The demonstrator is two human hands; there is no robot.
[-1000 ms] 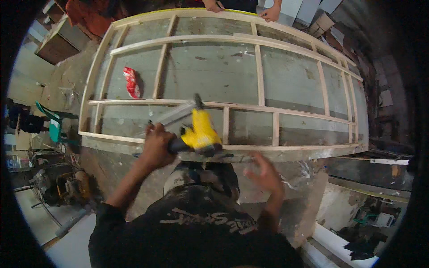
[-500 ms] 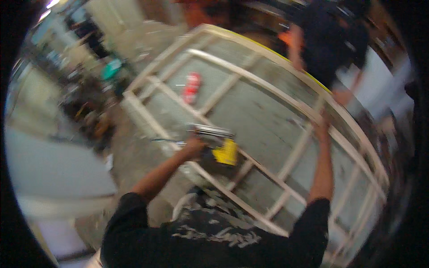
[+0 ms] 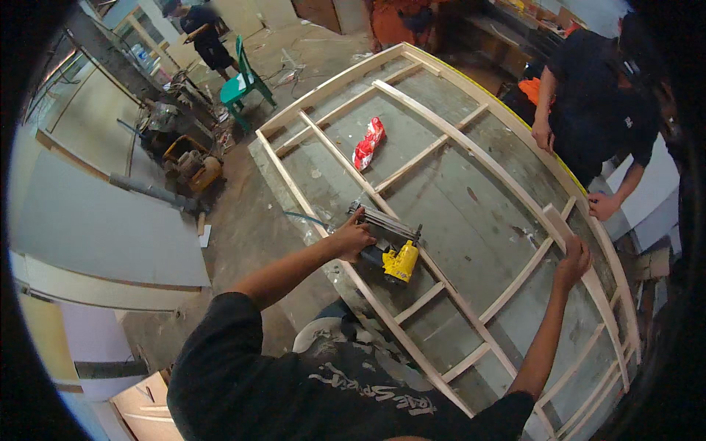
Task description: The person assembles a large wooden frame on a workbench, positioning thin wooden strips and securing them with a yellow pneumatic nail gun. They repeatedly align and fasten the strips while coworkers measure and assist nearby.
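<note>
A yellow-and-black nail gun point(image 3: 401, 263) with a silver magazine lies across the inner strips of a large wooden frame point(image 3: 334, 151). My left hand point(image 3: 354, 239) is closed around its rear part, and a thin blue hose point(image 3: 303, 217) runs off beside it. On the right, my right hand point(image 3: 575, 262) grips a pale wooden slat point(image 3: 557, 223), whose near-square end sticks up over the long inner rail. Across the frame, a co-worker's hands point(image 3: 543, 137) touch the far outer rail, along which a yellow strip, apparently a tape measure point(image 3: 507, 121), runs.
The frame rests on a grey worktop point(image 3: 441, 198). A crumpled red-and-white wrapper point(image 3: 369, 143) lies inside it. To the left stand a green chair point(image 3: 245, 82), a yellow-based machine point(image 3: 195, 169) and pale panels point(image 3: 103, 228). Another person point(image 3: 198, 33) stands at the back left.
The view has shifted, so the frame sits farther right and looks sharper. My left hand stays on the nail gun. The slat's end now shows raised by my right hand.
</note>
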